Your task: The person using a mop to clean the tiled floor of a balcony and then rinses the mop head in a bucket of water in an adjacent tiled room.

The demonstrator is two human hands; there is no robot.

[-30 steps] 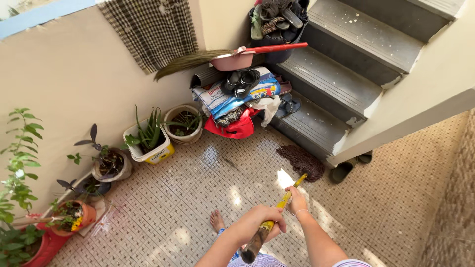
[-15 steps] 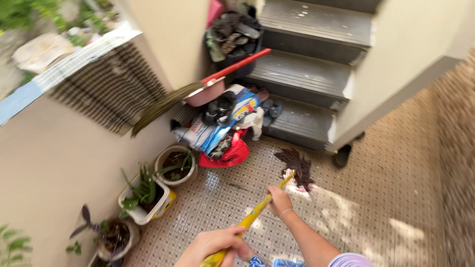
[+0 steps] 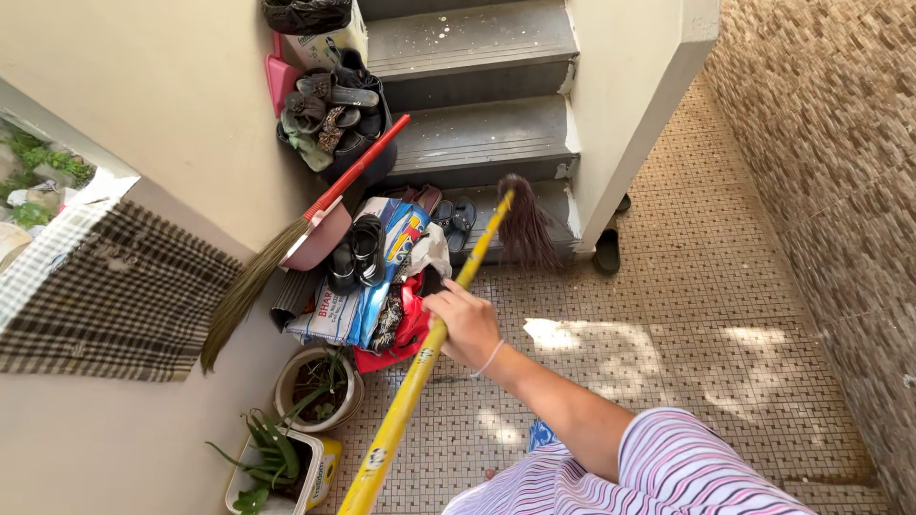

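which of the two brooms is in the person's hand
The yellow-handled broom, gripped by the right hand, its dark bristles by the bottom step. The red-handled broom just leans against the wall.

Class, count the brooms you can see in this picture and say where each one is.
2. The yellow-handled broom is gripped by the right hand, its dark head by the bottom step. The red-handled broom leans against the wall, left. Others may be hidden.

Tiled floor bears plant pots, bags, sandal.
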